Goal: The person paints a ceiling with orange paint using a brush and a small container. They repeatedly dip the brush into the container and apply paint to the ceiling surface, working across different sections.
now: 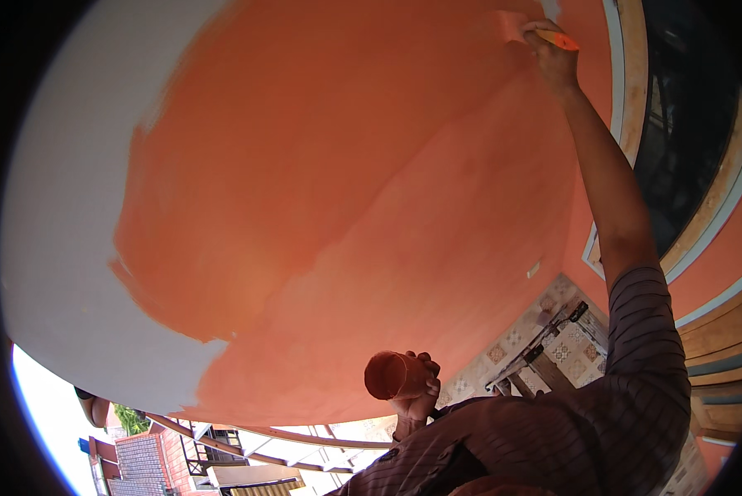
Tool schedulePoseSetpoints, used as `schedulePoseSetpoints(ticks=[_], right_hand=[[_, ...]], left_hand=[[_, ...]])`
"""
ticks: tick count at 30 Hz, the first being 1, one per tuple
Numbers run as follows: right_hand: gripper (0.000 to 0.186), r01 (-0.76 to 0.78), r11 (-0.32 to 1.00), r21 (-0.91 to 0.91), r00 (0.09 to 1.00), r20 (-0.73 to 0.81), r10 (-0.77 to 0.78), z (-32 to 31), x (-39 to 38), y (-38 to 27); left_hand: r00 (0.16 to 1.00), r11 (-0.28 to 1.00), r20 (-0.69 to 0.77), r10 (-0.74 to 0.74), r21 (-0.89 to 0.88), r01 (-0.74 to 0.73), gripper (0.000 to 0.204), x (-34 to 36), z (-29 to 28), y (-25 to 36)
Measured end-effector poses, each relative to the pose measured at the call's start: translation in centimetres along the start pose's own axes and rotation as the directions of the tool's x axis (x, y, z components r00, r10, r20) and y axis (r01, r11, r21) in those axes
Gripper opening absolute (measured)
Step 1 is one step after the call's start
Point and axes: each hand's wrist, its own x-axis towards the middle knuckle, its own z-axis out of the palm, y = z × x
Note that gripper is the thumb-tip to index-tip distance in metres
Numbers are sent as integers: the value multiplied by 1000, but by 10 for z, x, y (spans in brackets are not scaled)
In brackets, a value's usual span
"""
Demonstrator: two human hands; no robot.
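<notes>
My right hand (555, 62) is raised at the upper right, closed on a paintbrush (560, 40) with a yellow and orange handle. Its pinkish, paint-covered head lies against the wall (346, 140), which carries broad uneven orange and salmon coats beside white areas on the left and a small white patch at the top right. Low in the view, my left hand (419, 388) is closed around a small paint-stained cup (384, 376), held close to my striped shirt, its opening facing the camera.
A dark window (685, 116) with wooden frame stands at the right, above a wooden panel (718, 331). Below, a wooden ladder-like structure (549, 368) is over patterned tiles (495, 354). At the lower left are railings, rooftops (131, 459), greenery and bright sky.
</notes>
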Motion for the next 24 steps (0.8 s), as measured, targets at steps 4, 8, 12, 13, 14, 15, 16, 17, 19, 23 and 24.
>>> schedulePoseSetpoints(ticks=[4,8,12,13,14,15,16,17,19,23,24], right_hand=[[7,91,983,-157,977,-175,-119,-15,22,16],[13,120,879,-461,973,-120,-196,35,-8,-10],[18,517,843,-147,856,101,-507,77,-88,-68],[18,524,852,2,826,244,-509,75,-105,-81],[17,509,843,174,800,265,-538,74,-116,-92],[16,444,841,311,774,340,-534,71,-120,-99],[16,339,854,394,718,478,-505,64,-117,-101],[10,228,905,359,796,466,-385,55,-106,-99],[6,-75,928,364,950,310,-44,39,-63,-76],[6,-112,975,193,981,-136,139,-1,12,-12],[6,-78,992,96,970,-224,98,-5,19,-1]], left_hand=[[1000,1000,-22,-1,-2,1,59,6,-1,-3],[1000,1000,-21,5,1,-5,60,12,-3,-6],[997,998,-31,-65,-30,64,60,23,1,-6],[996,997,-54,-69,-42,67,60,27,2,-9],[995,996,-67,-80,-48,76,59,32,3,-10],[993,995,-73,-89,-52,85,59,37,4,-12],[992,994,-79,-98,-57,94,59,42,5,-14],[991,993,-78,-107,-59,103,59,47,5,-16],[992,993,-71,-109,-51,105,59,53,5,-20],[996,997,-25,-80,7,80,59,48,7,-15],[996,995,-1,-85,43,85,58,43,7,-13]])
